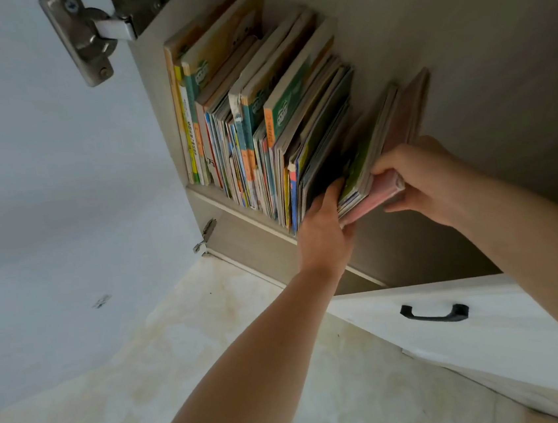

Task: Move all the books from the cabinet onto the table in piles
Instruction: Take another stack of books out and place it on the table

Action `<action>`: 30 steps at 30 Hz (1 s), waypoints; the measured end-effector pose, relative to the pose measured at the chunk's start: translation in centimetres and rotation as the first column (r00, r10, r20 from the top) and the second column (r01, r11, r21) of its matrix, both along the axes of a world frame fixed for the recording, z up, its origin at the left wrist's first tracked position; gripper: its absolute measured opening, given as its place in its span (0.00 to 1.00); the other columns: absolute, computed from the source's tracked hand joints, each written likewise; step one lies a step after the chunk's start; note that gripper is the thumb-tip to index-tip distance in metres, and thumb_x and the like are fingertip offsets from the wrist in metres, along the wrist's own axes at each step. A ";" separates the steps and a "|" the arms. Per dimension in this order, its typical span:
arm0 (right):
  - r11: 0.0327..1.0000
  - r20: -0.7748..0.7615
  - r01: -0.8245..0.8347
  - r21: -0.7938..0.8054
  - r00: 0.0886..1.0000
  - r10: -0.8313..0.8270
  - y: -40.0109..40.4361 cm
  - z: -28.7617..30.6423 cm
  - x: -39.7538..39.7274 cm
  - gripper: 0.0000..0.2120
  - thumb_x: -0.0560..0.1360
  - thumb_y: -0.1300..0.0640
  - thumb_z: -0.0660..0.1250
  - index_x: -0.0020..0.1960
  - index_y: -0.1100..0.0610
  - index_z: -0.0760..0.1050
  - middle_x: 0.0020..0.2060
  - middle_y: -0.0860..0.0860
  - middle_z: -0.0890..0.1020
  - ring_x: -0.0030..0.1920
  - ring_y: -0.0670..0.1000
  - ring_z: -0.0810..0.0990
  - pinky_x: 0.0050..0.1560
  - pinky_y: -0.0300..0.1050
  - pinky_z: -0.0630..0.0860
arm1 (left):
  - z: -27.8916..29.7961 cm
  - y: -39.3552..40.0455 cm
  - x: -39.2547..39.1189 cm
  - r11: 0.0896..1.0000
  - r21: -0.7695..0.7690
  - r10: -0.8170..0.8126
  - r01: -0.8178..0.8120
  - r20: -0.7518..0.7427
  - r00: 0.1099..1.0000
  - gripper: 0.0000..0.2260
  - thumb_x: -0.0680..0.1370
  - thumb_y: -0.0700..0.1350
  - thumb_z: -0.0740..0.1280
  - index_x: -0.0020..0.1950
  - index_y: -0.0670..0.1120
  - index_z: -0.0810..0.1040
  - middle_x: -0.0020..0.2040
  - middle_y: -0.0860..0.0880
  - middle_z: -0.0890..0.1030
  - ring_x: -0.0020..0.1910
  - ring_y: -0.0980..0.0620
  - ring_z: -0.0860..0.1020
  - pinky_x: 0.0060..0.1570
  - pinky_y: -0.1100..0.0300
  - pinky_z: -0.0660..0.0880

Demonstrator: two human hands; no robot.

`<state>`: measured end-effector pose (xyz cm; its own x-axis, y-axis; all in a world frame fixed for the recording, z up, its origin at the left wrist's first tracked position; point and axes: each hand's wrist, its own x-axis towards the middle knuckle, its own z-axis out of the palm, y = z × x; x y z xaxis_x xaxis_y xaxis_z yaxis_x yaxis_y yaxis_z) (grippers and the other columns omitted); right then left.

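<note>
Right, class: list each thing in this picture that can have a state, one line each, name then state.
Cabinet door: swung open.
Row of books: upright on the shelf, leaning right.
Small bundle of books: tilted, gripped between both hands.
Left hand: pressed against the bundle's left side.
Right hand: closed on the bundle's pink outer book.
Drawer: appears shut.

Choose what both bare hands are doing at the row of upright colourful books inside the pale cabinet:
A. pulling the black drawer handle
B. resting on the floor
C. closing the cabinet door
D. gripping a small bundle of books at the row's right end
D: the left hand and right hand clasp a bundle of books from both sides at the row's right end.
</note>
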<state>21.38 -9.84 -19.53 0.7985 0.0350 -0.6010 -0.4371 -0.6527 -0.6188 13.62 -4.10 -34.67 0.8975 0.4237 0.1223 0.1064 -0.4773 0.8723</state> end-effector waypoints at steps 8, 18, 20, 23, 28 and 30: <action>0.998 -0.070 -0.070 0.000 0.995 0.069 -0.4 1.5 -3.5 0.07 0.74 0.66 0.66 0.50 0.57 0.74 0.42 0.54 0.83 0.43 0.50 0.84 0.57 0.55 0.77 | 0.5 1.1 -4.0 0.997 0.041 -0.060 0.058 0.034 0.998 0.25 0.74 0.42 0.73 0.69 0.45 0.73 0.56 0.46 0.83 0.49 0.48 0.84 0.48 0.55 0.82; 0.982 -0.183 0.057 0.182 0.983 -0.023 0.5 -0.6 -9.3 0.24 0.63 0.62 0.73 0.58 0.56 0.73 0.46 0.57 0.82 0.47 0.55 0.83 0.51 0.56 0.82 | 1.5 3.0 -9.9 0.992 -0.062 -0.111 0.114 0.048 0.993 0.26 0.71 0.52 0.72 0.67 0.46 0.74 0.61 0.50 0.79 0.53 0.56 0.79 0.52 0.76 0.72; 0.971 -0.203 0.079 0.226 0.979 -0.033 0.9 -0.8 -9.4 0.34 0.60 0.60 0.75 0.64 0.53 0.67 0.51 0.58 0.81 0.49 0.57 0.84 0.48 0.57 0.83 | 1.1 2.4 -9.5 0.994 -0.101 -0.035 0.039 0.041 0.999 0.27 0.69 0.49 0.76 0.67 0.46 0.75 0.60 0.51 0.79 0.53 0.57 0.79 0.51 0.72 0.75; 0.958 -0.214 0.079 0.276 0.977 -0.018 0.8 -1.2 -9.4 0.42 0.61 0.48 0.79 0.68 0.46 0.60 0.54 0.56 0.79 0.53 0.58 0.82 0.52 0.59 0.81 | 1.0 1.1 -9.2 0.986 -0.157 0.071 -0.062 0.054 0.996 0.24 0.71 0.48 0.74 0.66 0.46 0.75 0.58 0.50 0.81 0.52 0.57 0.79 0.49 0.79 0.71; 0.926 -0.338 0.166 0.340 0.940 -0.045 -1.7 -1.1 -7.7 0.31 0.63 0.26 0.62 0.62 0.39 0.67 0.57 0.58 0.82 0.54 0.62 0.83 0.60 0.63 0.75 | 1.0 1.7 -9.2 0.975 -0.198 0.123 -0.097 0.126 0.984 0.22 0.71 0.39 0.76 0.64 0.48 0.76 0.54 0.49 0.82 0.51 0.67 0.77 0.48 0.79 0.71; 0.890 -0.370 0.268 0.368 0.921 -0.124 -2.4 -1.6 -6.4 0.21 0.79 0.40 0.58 0.70 0.37 0.57 0.55 0.62 0.83 0.52 0.63 0.84 0.57 0.60 0.78 | 0.5 2.5 -9.3 0.972 -0.218 0.113 -0.083 0.125 0.986 0.25 0.69 0.36 0.76 0.63 0.52 0.74 0.54 0.52 0.81 0.50 0.72 0.76 0.47 0.78 0.71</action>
